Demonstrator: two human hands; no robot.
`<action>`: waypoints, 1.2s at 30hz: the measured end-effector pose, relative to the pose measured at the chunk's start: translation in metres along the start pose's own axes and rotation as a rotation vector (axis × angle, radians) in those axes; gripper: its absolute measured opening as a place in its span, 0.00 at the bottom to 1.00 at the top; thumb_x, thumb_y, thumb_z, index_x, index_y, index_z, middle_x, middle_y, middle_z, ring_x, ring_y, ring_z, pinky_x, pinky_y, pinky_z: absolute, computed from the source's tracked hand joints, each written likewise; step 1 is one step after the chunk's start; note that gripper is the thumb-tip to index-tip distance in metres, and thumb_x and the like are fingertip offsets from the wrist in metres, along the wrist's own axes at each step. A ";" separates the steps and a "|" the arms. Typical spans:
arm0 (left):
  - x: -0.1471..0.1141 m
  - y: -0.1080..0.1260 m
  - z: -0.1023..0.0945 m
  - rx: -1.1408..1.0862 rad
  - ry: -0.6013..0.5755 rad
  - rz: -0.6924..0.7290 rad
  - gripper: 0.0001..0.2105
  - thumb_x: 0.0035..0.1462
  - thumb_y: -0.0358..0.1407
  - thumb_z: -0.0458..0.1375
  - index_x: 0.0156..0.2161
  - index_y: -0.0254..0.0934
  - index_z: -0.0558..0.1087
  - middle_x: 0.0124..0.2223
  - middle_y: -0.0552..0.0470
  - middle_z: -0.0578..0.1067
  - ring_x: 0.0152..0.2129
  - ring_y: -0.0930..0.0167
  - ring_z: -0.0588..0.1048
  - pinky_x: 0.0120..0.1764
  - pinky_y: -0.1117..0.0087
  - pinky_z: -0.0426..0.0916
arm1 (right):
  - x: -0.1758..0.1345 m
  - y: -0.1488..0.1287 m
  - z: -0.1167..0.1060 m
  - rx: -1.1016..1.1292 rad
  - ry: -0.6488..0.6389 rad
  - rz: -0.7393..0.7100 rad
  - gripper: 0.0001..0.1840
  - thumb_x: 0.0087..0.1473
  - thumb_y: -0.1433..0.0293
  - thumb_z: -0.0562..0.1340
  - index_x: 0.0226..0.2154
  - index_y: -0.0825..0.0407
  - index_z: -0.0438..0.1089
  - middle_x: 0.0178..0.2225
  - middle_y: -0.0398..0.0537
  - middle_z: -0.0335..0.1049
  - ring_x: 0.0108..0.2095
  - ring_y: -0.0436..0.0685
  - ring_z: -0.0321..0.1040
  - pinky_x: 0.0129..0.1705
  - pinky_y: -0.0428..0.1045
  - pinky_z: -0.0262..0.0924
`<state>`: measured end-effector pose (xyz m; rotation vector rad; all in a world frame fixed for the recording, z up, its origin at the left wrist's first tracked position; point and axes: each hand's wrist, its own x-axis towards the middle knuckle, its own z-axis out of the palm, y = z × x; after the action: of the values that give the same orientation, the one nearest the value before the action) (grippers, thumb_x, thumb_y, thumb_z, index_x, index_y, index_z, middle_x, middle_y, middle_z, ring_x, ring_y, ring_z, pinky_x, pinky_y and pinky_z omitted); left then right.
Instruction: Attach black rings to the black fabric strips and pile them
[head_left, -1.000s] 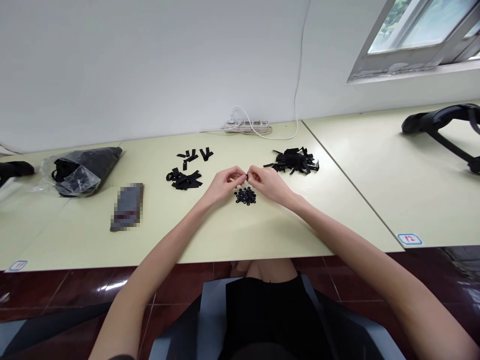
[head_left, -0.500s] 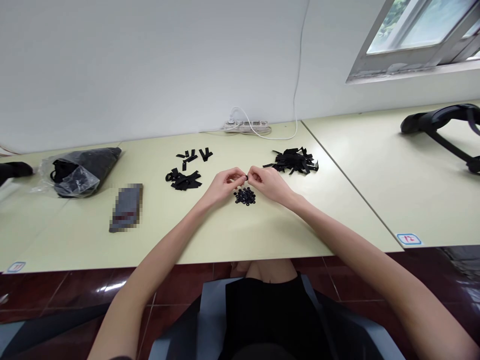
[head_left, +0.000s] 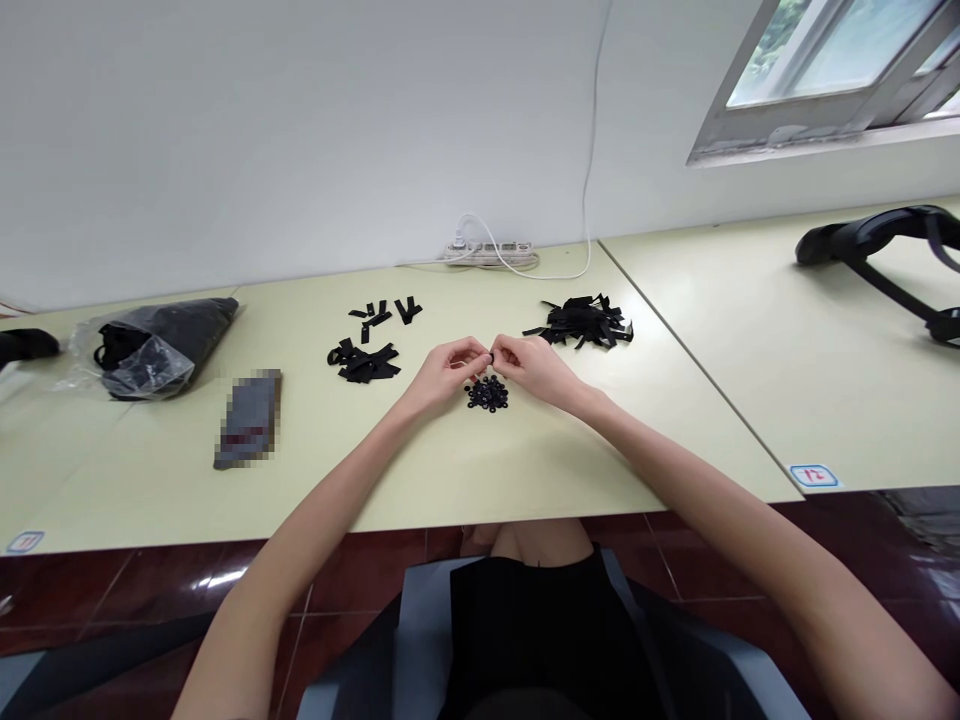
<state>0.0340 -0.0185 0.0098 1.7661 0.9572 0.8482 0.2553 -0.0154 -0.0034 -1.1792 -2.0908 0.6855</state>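
Observation:
My left hand (head_left: 450, 372) and my right hand (head_left: 534, 366) meet fingertip to fingertip over the table. Both are closed in a pinch on a small black piece (head_left: 491, 358); it is too small to tell whether it is a ring or a bit of strip. Just below the fingers lies a heap of small black rings (head_left: 489, 394). A loose pile of black fabric strips (head_left: 586, 321) is beyond my right hand. To the left of my left hand is a smaller group of black strips (head_left: 366, 362), with several separate strips (head_left: 381, 312) behind it.
A clear plastic bag (head_left: 161, 345) with black material lies at the left, near a blurred dark flat item (head_left: 250, 420). At the wall sits a power strip (head_left: 491, 254) with a white cable (head_left: 592, 150). A black frame-like object (head_left: 877, 265) stands on the right-hand table (head_left: 847, 380).
Both hands keep their pinch at nearly the same spot, with the small black piece showing slightly more between the fingertips. The whole view has shifted a little.

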 end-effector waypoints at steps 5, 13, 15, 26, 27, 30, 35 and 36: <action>0.000 0.001 -0.001 -0.008 -0.014 0.009 0.21 0.69 0.57 0.67 0.40 0.39 0.79 0.36 0.49 0.80 0.35 0.67 0.76 0.44 0.64 0.71 | 0.000 -0.002 -0.001 0.074 0.003 0.022 0.09 0.65 0.69 0.59 0.31 0.46 0.64 0.25 0.38 0.65 0.28 0.53 0.56 0.35 0.51 0.48; 0.001 0.001 -0.003 -0.035 -0.029 0.015 0.22 0.67 0.57 0.69 0.39 0.38 0.80 0.36 0.50 0.78 0.34 0.68 0.75 0.44 0.64 0.70 | 0.002 -0.002 -0.002 0.141 -0.001 0.018 0.08 0.59 0.67 0.59 0.28 0.47 0.66 0.23 0.39 0.68 0.27 0.52 0.58 0.34 0.51 0.48; 0.001 0.000 -0.003 -0.033 -0.032 0.007 0.22 0.67 0.58 0.69 0.39 0.38 0.80 0.36 0.50 0.78 0.34 0.67 0.75 0.44 0.64 0.70 | 0.002 -0.001 -0.002 0.157 -0.008 0.016 0.08 0.58 0.66 0.59 0.28 0.47 0.67 0.23 0.39 0.68 0.27 0.52 0.58 0.34 0.51 0.48; 0.001 0.001 -0.008 -0.058 -0.097 0.011 0.22 0.67 0.58 0.69 0.43 0.39 0.82 0.39 0.49 0.79 0.35 0.68 0.76 0.45 0.63 0.72 | 0.004 0.000 -0.004 0.326 -0.033 0.047 0.11 0.55 0.61 0.59 0.25 0.47 0.65 0.23 0.39 0.66 0.27 0.51 0.56 0.33 0.51 0.48; 0.001 0.001 -0.009 -0.057 -0.090 0.014 0.22 0.68 0.58 0.69 0.44 0.39 0.82 0.39 0.49 0.79 0.35 0.68 0.76 0.45 0.63 0.72 | 0.004 -0.001 -0.005 0.347 -0.030 0.053 0.11 0.56 0.62 0.59 0.25 0.46 0.64 0.24 0.39 0.66 0.27 0.51 0.56 0.33 0.51 0.48; 0.003 0.002 -0.013 -0.055 -0.030 0.021 0.22 0.67 0.58 0.70 0.42 0.39 0.81 0.38 0.50 0.78 0.36 0.68 0.76 0.47 0.63 0.73 | 0.002 -0.006 -0.007 0.364 -0.022 0.067 0.14 0.60 0.62 0.59 0.24 0.46 0.61 0.23 0.38 0.65 0.27 0.51 0.55 0.34 0.51 0.50; 0.006 -0.002 -0.020 -0.044 0.109 0.007 0.24 0.63 0.61 0.70 0.41 0.39 0.80 0.36 0.51 0.76 0.38 0.66 0.76 0.51 0.60 0.76 | -0.002 -0.011 -0.009 0.231 -0.063 0.039 0.15 0.63 0.65 0.57 0.24 0.46 0.60 0.23 0.39 0.66 0.26 0.51 0.58 0.33 0.51 0.50; 0.007 -0.003 -0.021 -0.042 0.123 0.001 0.25 0.62 0.61 0.70 0.42 0.39 0.80 0.36 0.51 0.76 0.38 0.66 0.76 0.51 0.60 0.76 | -0.003 -0.010 -0.008 0.205 -0.092 0.024 0.17 0.64 0.65 0.57 0.24 0.46 0.61 0.23 0.40 0.68 0.26 0.52 0.59 0.33 0.51 0.51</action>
<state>0.0185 -0.0033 0.0151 1.6945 1.0105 0.9804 0.2568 -0.0214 0.0082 -1.0780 -2.0274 0.9567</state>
